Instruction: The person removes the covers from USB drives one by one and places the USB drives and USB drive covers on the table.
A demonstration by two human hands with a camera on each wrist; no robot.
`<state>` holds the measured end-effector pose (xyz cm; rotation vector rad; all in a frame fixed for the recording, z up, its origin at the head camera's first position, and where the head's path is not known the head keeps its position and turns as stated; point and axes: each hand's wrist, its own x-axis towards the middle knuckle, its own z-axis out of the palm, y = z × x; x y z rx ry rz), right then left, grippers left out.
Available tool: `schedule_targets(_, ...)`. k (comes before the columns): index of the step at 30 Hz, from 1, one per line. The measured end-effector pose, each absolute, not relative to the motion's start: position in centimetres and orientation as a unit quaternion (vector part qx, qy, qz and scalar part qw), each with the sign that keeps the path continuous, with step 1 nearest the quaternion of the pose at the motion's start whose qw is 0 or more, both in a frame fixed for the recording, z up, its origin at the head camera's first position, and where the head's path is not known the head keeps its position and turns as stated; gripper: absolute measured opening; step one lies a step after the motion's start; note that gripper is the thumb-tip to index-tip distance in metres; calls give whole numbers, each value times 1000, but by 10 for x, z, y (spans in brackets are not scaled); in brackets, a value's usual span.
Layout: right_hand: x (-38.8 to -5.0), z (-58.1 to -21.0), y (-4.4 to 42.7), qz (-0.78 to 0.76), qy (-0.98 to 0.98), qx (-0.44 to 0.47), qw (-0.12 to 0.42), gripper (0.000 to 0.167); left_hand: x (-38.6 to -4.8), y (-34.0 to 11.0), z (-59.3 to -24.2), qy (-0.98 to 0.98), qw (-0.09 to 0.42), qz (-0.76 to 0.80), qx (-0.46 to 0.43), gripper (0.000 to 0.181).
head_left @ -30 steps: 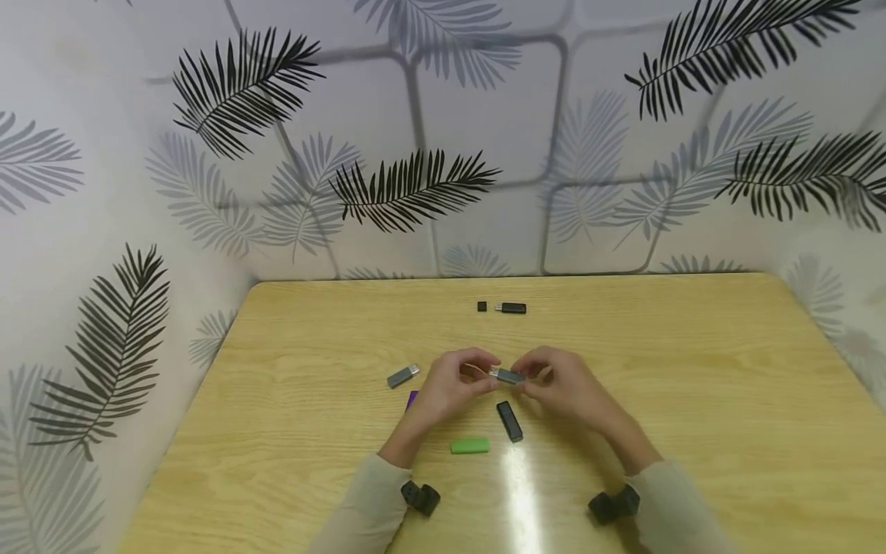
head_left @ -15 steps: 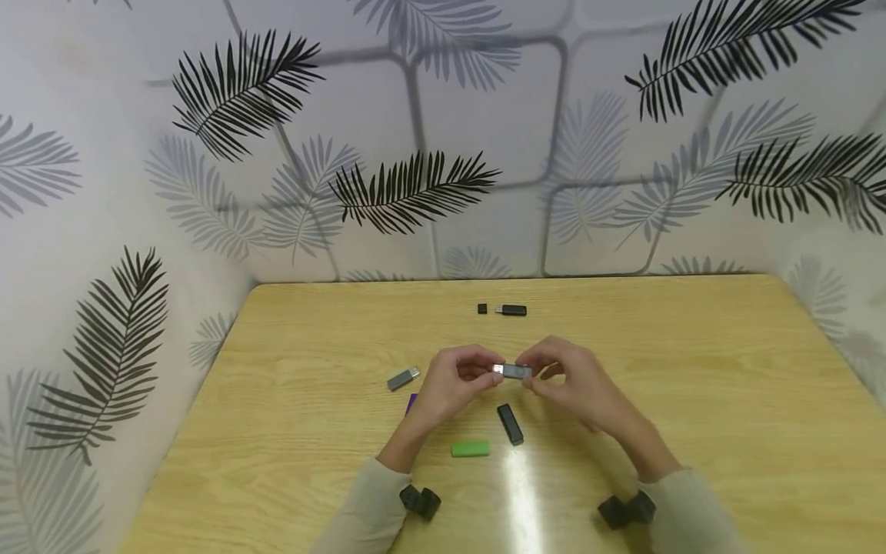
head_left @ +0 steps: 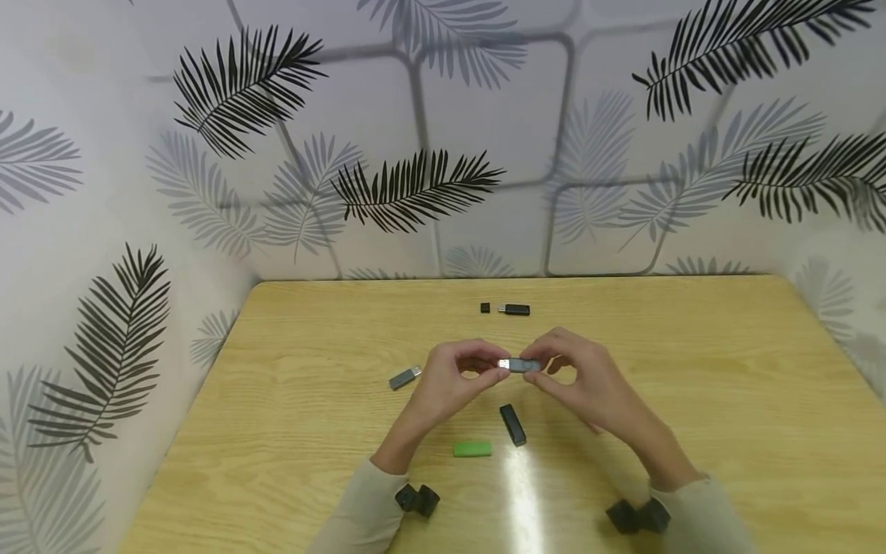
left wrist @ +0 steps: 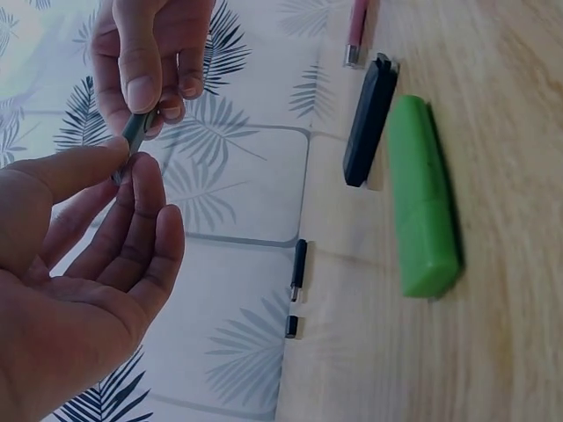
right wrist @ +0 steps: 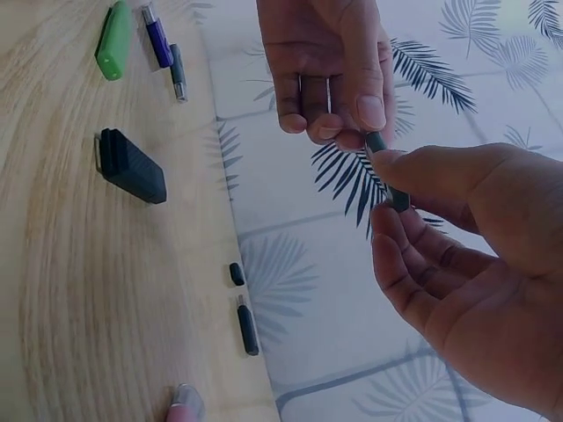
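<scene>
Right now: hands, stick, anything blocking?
Left hand, right hand: pinching opposite ends of grey USB stick, above table. Nearer black stick, green stick: on table, clear of both. No blockage seen.

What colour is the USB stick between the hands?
The USB stick is grey with a silver connector, clearest in the head view.

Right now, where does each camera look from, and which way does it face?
Head: worn on the head, facing forward and down at the table; left grip, right grip and both sleeves show.
Left wrist: on that wrist, looking along the left grip to the gray stick; the right grip shows beyond.
Right wrist: on that wrist, looking along the right grip; the left grip shows beyond.
Shared: both wrist views show the green stick on the table.
</scene>
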<state>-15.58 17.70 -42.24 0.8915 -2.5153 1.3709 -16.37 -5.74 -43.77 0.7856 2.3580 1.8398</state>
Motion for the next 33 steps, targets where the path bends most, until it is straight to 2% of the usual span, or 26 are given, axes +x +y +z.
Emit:
schedule_targets(9, -154, -411, 183, 438, -821, 343, 127, 28, -162, -65, -427, 741, 7, 613, 273, 16)
schedule_targets(14, -153, -405, 196, 431, -819, 343, 161, 33, -164, -80, -420, 723, -20, 640, 261, 17)
schedule_targets(18, -153, -403, 200, 430, -824, 332, 158, 32, -168, -88, -419, 723, -33, 638, 263, 18)
schedule_targets(33, -163, -420, 204, 420, -846, 296, 143, 26, -176, -82, -435, 758, -10, 609, 233, 21)
